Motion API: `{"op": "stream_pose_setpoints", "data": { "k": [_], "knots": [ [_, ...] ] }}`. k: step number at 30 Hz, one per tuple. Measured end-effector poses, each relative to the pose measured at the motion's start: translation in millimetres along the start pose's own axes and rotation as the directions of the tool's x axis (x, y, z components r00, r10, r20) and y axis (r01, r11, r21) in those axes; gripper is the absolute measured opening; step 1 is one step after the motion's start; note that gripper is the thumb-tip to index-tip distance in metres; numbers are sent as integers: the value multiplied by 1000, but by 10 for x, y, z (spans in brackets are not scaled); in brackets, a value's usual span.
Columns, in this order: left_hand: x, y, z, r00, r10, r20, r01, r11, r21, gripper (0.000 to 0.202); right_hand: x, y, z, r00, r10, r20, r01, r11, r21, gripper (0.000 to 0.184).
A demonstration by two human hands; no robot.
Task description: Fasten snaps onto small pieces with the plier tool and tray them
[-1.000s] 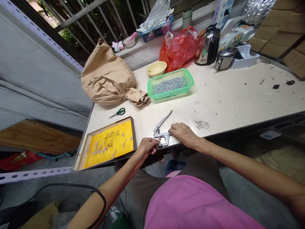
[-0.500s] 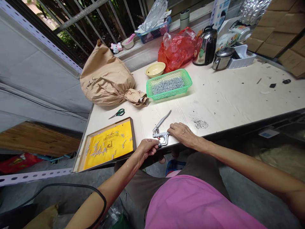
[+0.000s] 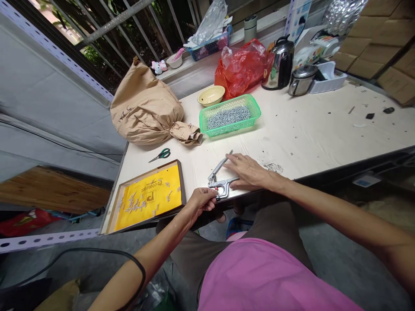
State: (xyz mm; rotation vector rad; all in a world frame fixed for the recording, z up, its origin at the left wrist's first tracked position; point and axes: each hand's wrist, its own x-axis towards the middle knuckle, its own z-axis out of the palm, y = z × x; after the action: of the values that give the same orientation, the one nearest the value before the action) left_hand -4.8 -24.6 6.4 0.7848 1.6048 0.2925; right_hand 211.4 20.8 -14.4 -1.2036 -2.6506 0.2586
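Observation:
A small metal hand press [image 3: 219, 182] with a spring and a long lever sits at the near edge of the pale table [image 3: 311, 129]. My left hand [image 3: 201, 201] is pinched at the jaw of the press, its fingers closed on something too small to make out. My right hand [image 3: 247, 171] lies over the press's handles, fingers stretched toward the raised lever. A shallow tray with a yellow sheet [image 3: 147, 196] and several small metal pieces lies to the left of my left hand.
A green basket [image 3: 229, 115] full of small metal parts stands behind the press. Green-handled scissors [image 3: 161, 154], a brown paper sack [image 3: 147, 110], a yellow bowl [image 3: 211, 94], a red plastic bag [image 3: 242, 65], a kettle [image 3: 279, 62] and a steel pot [image 3: 301, 80] lie further back.
My right hand has slid forward from the press body onto its lever and handles, with the fingers now stretched out. My left hand has stayed at the jaw.

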Motion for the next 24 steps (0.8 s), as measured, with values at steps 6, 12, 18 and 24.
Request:
{"op": "stream_pose_setpoints", "data": {
  "k": [6, 12, 18, 24],
  "knots": [
    [2, -4, 0, 1000, 13, -3, -13, 1000, 1, 17, 361, 267, -50, 972, -63, 228, 72, 997, -31, 98],
    [-5, 3, 0, 1000, -18, -9, 18, 1000, -1, 18, 354, 212, -51, 978, -79, 193, 96, 992, -81, 81],
    [-11, 18, 3, 999, -34, -17, 34, 999, -7, 24, 220, 111, -61, 980, -63, 189, 82, 992, -95, 63],
    [-92, -51, -5, 954, 260, -148, -187, 905, 381, 28, 122, 9, -83, 988, -45, 150, 59, 994, -92, 48]
  ]
}}
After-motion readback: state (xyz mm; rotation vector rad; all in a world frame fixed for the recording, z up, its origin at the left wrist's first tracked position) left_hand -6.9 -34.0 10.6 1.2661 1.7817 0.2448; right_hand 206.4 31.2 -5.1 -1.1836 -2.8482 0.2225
